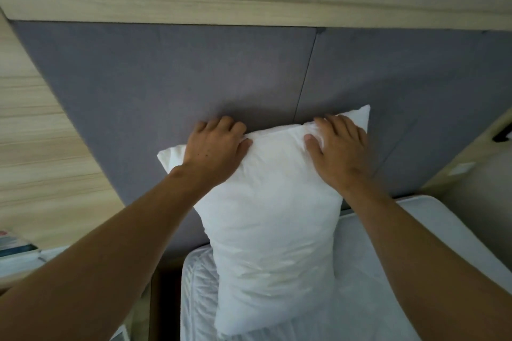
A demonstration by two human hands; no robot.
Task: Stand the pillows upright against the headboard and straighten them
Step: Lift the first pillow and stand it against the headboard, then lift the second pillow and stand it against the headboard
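Note:
A white pillow stands on end on the bed, leaning against the grey padded headboard. My left hand curls over the pillow's top edge near its left corner, gripping it. My right hand lies on the top edge near the right corner, fingers bent over the fabric, which is bunched under them. The pillow's top edge tilts, higher on the right. Only this one pillow is in view.
The white mattress runs from the pillow's foot to the lower right. A light wooden wall panel is on the left, with a wooden ledge above the headboard. A bedside surface holding a book sits at lower left.

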